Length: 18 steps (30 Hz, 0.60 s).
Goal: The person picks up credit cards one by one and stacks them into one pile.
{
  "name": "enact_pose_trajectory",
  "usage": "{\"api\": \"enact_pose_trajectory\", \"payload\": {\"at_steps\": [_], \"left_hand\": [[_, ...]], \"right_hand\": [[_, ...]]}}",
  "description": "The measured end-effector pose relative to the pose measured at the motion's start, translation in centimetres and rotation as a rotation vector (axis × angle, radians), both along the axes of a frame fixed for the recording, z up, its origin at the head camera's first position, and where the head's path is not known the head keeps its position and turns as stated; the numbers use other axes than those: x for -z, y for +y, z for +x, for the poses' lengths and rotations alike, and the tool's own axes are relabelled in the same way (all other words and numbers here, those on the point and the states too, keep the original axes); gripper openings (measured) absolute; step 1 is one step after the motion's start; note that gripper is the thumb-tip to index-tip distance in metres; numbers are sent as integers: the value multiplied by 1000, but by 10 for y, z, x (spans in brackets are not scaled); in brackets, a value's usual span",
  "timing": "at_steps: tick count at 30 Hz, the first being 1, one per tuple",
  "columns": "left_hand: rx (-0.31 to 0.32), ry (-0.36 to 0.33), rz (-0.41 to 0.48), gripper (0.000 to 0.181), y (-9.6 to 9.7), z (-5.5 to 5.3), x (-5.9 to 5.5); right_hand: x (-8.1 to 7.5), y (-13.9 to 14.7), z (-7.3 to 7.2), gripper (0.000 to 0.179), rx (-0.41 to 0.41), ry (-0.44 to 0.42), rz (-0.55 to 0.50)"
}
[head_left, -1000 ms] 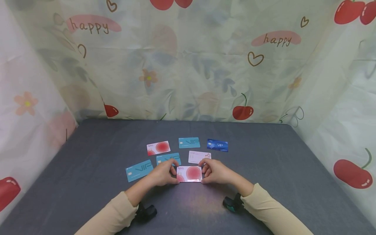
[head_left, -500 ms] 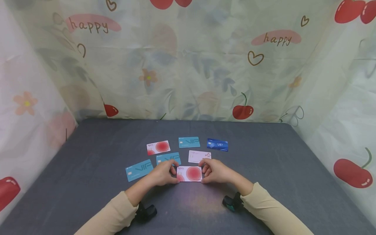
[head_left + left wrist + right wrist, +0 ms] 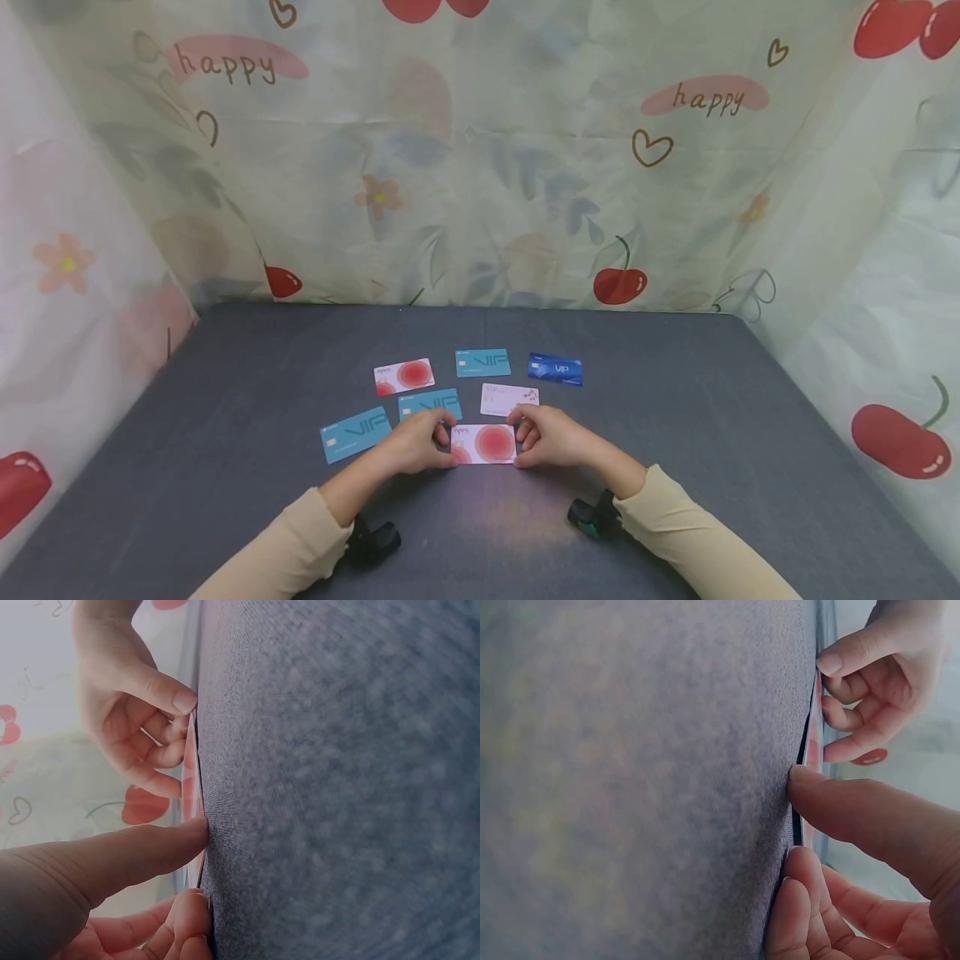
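Observation:
A white card with red circles (image 3: pixel 494 442) lies low over the dark table in front of the person, held by both hands. The left hand (image 3: pixel 415 442) grips its left end, thumb at the near corner and index finger at the far corner. My right hand (image 3: pixel 551 437) does the same at the right end. In the right wrist view a thin dark gap shows under the card's edge (image 3: pixel 813 742), close over the cloth. The left wrist view shows the thumb (image 3: pixel 150 851) at the card's near edge. Just beyond the hands lie a teal VIP card (image 3: pixel 427 403) and a pale pink VIP card (image 3: pixel 506 399).
Farther back lie another red-circle card (image 3: pixel 405 377), a teal card (image 3: pixel 482 363) and a dark blue VIP card (image 3: pixel 556 369). One more teal card (image 3: pixel 356 435) sits left of the left hand. A patterned curtain (image 3: pixel 480 208) rises behind the dark table (image 3: pixel 660 383).

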<state>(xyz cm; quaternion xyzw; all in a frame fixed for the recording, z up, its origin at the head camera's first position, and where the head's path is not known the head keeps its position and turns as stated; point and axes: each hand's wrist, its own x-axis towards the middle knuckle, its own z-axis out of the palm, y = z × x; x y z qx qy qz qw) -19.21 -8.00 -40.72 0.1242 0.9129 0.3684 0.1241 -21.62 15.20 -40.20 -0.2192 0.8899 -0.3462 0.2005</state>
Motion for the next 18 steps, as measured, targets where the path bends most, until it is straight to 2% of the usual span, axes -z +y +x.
{"api": "enact_pose_trajectory", "payload": {"at_steps": [18], "left_hand": [[11, 5, 11, 46, 0, 0, -1]], "right_hand": [[1, 0, -1, 48, 16, -14, 6]]}}
